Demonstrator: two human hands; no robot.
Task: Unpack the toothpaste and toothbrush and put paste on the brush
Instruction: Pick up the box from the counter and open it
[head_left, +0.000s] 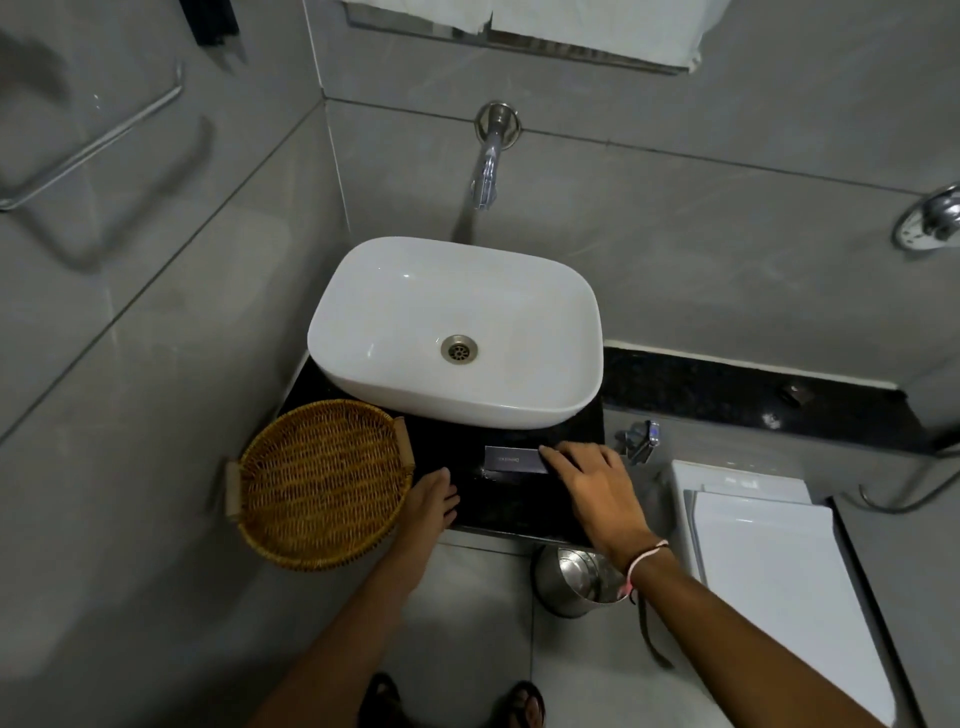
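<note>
A small grey-purple dental kit box (511, 460) lies flat on the black granite counter (509, 501), just in front of the white basin (452, 332). My right hand (597, 483) rests palm down on the counter with its fingertips touching the box's right end; its fingers are spread and do not grip. At the counter's front left edge my left hand (431, 501) lies flat, fingers apart, beside the wicker basket (322, 483). No toothbrush or toothpaste tube shows outside the box.
The round wicker basket has nothing in it and overhangs the counter's left edge. A wall tap (488, 166) juts over the basin. A steel bin (576, 579) stands on the floor below, and a white toilet (779, 571) is at the right.
</note>
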